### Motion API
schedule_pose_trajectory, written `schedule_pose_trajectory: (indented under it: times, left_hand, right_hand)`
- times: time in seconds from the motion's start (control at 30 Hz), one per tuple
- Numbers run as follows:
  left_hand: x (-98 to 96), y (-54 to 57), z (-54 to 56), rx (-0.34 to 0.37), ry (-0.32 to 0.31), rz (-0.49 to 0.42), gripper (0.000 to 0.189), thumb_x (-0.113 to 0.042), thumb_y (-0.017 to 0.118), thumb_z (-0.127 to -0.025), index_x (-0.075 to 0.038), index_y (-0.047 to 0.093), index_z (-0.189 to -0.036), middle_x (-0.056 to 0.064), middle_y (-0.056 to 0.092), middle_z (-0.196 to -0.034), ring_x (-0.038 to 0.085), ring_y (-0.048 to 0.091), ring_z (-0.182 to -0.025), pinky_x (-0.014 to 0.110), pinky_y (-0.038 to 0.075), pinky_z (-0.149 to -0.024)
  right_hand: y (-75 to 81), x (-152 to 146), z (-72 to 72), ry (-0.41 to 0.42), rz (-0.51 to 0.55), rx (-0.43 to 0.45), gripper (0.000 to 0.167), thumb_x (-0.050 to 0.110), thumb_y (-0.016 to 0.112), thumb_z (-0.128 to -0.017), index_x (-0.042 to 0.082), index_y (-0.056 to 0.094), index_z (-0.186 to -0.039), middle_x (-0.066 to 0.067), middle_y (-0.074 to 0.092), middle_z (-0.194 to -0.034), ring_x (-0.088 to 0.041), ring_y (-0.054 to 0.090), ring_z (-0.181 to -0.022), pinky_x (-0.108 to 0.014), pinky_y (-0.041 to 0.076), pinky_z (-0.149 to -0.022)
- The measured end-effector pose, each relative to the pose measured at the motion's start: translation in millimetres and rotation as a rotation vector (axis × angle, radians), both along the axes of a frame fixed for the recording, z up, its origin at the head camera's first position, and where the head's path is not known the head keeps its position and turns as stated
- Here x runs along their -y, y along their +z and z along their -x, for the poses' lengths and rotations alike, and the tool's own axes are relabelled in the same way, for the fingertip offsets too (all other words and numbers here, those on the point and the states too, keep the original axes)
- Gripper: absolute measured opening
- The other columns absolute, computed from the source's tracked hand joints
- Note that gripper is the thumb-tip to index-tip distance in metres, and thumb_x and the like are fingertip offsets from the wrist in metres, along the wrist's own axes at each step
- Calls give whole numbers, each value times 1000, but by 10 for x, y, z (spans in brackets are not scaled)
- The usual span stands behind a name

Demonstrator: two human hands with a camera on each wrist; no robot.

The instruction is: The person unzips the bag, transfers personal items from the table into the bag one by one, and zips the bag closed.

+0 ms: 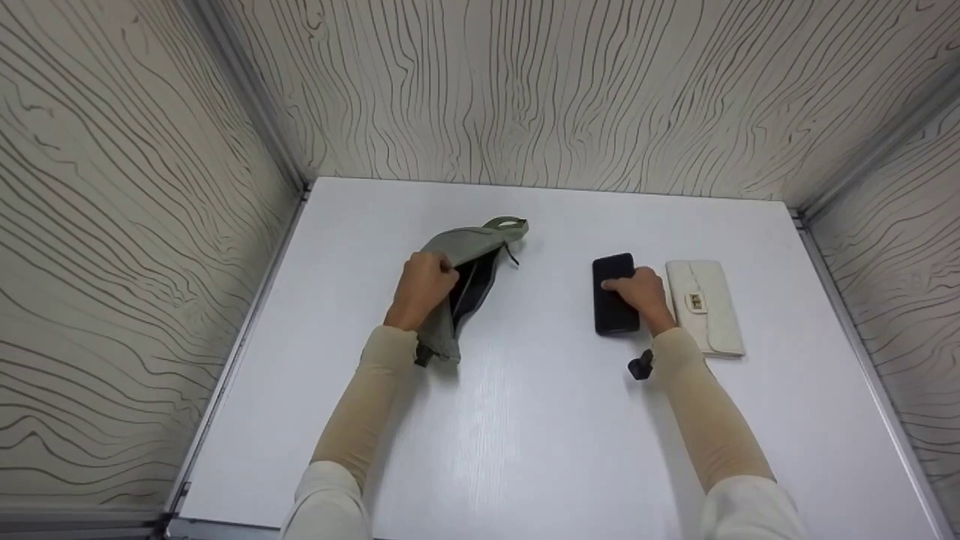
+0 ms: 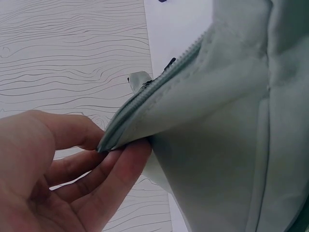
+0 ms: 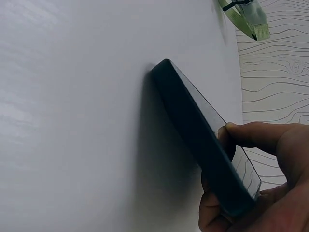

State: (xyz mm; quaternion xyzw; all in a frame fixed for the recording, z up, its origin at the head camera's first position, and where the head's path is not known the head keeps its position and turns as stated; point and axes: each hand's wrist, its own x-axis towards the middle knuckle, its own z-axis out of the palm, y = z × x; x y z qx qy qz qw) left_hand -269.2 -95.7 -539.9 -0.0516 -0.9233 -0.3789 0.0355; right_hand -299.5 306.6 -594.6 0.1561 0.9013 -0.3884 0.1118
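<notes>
- While its thumb and fingers pinch the zippered edge of a grey-green bag [image 1: 466,241], left hand [image 1: 421,289] holds the opening agape, dark interior showing.
- Right hand [image 1: 641,291]: grasping one black phone [image 1: 613,319], thumb on the glossy face, other fingers curled beneath; phone tilted over the table [image 1: 540,427], well apart from the bag, to its right; contact with the tabletop cannot be told.
- One cream wallet [image 1: 711,326], gold-toned clasp [image 1: 696,301], lying just right of the right hand.
- Table: white.
- Wall panels [image 1: 517,97]: wood-grain pattern, behind and at both sides.
</notes>
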Motion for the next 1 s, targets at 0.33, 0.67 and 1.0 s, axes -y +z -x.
schedule_pose_trajectory:
  times: [0.33,0.67,1.0]
  left_hand:
    - [14,-18,5,-11,-16,-24,33,-2,61,-95,-13,50,-66,-3,41,-63,13,40,-56,29,34,-53]
    - [21,-32,8,1,-12,-24,36,-4,63,-95,-16,45,-66,-4,37,-63,13,38,-56,30,32,-53]
    - [13,-19,14,-20,-17,-15,32,-3,63,-95,-13,51,-67,-2,44,-64,15,42,-58,31,35,-55]
  right_hand:
    - [-36,2,35,-39,71,30,77,32,70,-96,-15,44,-151,-34,56,-146,-44,59,-130,-53,48,-113]
    - [-74,25,22,-33,105,33,77,31,66,-98,-14,38,-154,-35,53,-149,-45,55,-134,-55,46,-115]
    - [-75,47,6,-39,133,15,75,28,65,-99,-15,36,-154,-36,51,-150,-46,54,-135,-56,46,-116]
